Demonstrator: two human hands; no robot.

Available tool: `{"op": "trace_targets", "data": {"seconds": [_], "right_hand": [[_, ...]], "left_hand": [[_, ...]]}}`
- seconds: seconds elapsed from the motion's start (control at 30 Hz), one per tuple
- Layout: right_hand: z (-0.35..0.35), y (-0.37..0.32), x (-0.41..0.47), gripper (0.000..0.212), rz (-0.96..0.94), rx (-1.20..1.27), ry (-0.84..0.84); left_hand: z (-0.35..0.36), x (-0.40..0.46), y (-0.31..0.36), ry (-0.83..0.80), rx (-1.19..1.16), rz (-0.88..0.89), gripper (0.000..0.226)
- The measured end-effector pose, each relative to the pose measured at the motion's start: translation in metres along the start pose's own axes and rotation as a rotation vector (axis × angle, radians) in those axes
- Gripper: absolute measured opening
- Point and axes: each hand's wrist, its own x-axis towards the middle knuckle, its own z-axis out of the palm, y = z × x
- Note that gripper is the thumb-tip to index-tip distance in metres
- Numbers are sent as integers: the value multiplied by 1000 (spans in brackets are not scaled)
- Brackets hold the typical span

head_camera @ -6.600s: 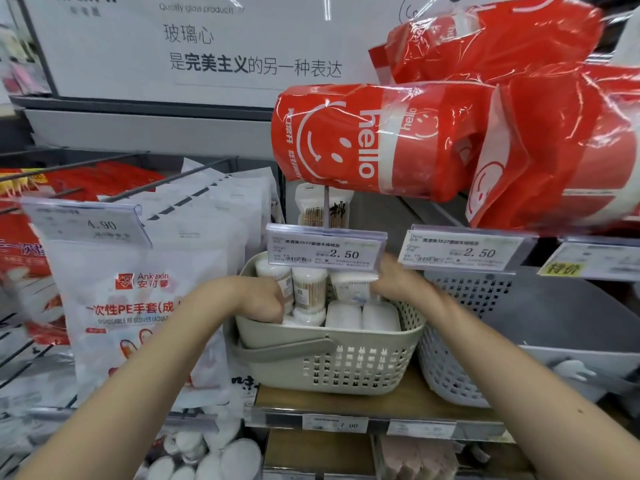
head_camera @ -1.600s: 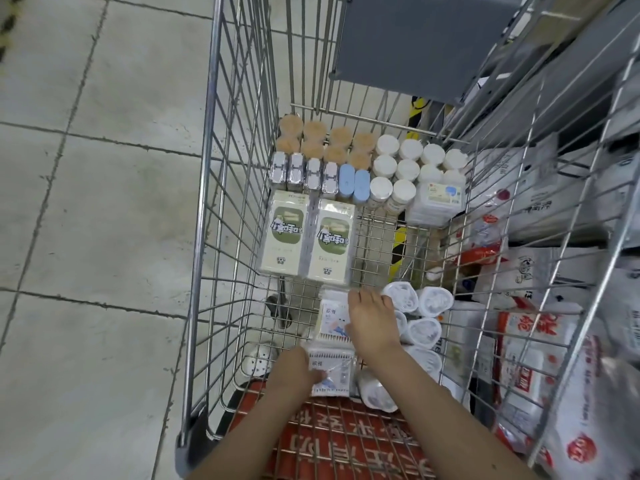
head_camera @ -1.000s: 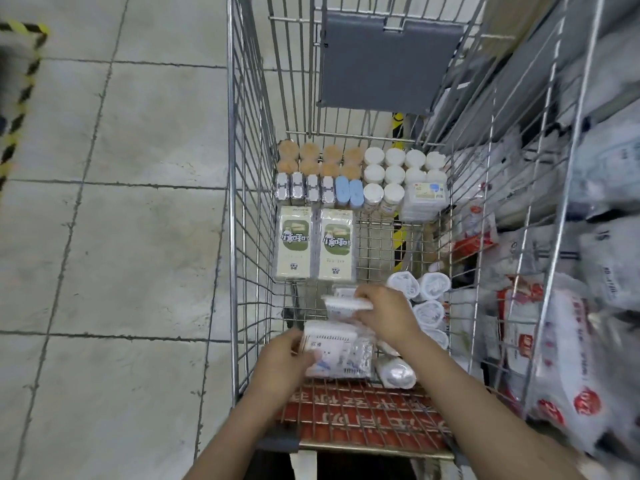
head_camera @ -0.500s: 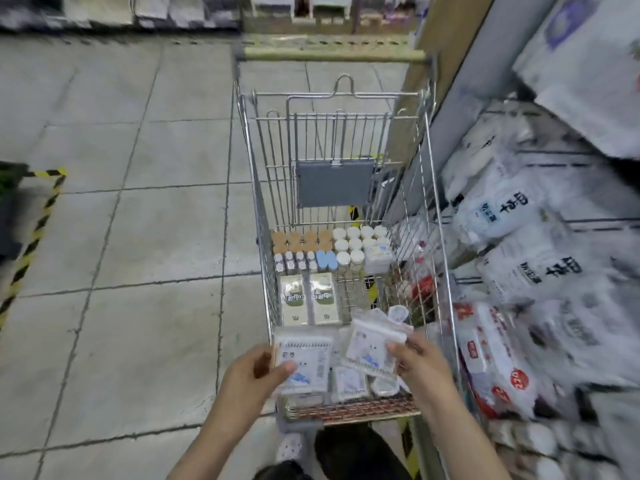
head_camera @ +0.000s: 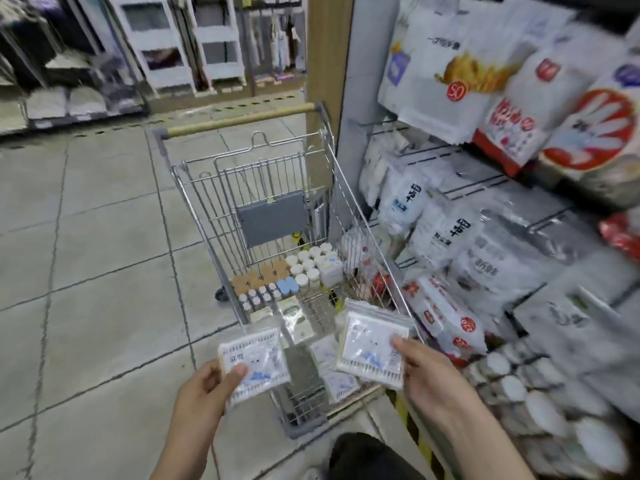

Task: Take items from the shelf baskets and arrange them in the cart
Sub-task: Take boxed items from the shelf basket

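Head view, the only one: both hands are raised over the near end of the cart (head_camera: 343,188), each with one flat pack of cotton swabs. The left hand (head_camera: 204,393) pinches the left pack (head_camera: 254,363) by its lower corner, thumb on the printed face and fingers curled behind; the right hand (head_camera: 426,372) holds the right pack (head_camera: 372,344) the same way at its lower right edge. Neither grip is wide: each is closed just enough to trap a thin packet. Held face-up and apart like this, the packs look ready to be laid side by side, probably beside the loose packs (head_camera: 334,370) already lying flat on the cart's near floor. The packs are soft clear film with white and blue print, rows of swab tips showing along the edges; they should flex and slide easily, so a flat placement suits them. The cart is bare steel wire with a grey flap and a pale handle. At its far end stand tidy rows: tan-capped jars (head_camera: 259,277), white-capped jars (head_camera: 310,263), small silver tins (head_camera: 258,296), two blue cases (head_camera: 287,285), then flat green-labelled boxes (head_camera: 294,317). Grouping by kind seems the point. To the right, the shelf (head_camera: 485,216) carries blurred white plastic bags on wire racks.
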Motion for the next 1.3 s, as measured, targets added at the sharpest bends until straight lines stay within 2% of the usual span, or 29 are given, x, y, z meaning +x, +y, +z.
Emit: {"op": "trace_targets", "data": {"seconds": [0.13, 0.27, 0.47, 0.67, 0.77, 0.9, 1.0, 1.17, 1.3], "right_hand": [[-20, 2, -51, 39, -175, 87, 79], [-44, 2, -103, 40, -262, 128, 187], [-109, 20, -197, 39, -356, 252, 371], [-211, 56, -324, 46, -465, 347, 540], [-256, 79, -387, 47, -511, 361, 650], [-303, 106, -457, 44, -574, 496, 790], [-328, 119, -497, 42, -621, 572, 838], [-360, 116, -532, 47, -671, 641, 867], [-376, 89, -530, 46, -718, 627, 806]], "left_hand": [[28, -10, 18, -147, 44, 46, 10], [56, -35, 31, -311, 35, 55, 17], [102, -93, 34, -493, 134, 81, 54], [177, -184, 15, -634, 234, 200, 37], [221, -239, -4, -719, 190, 171, 15], [277, -303, -37, -896, 177, 19, 20], [315, -351, -49, -1050, 252, 61, 28], [353, -408, -50, -1182, 247, 76, 54], [376, -422, -30, -1189, 234, 148, 31]]}}
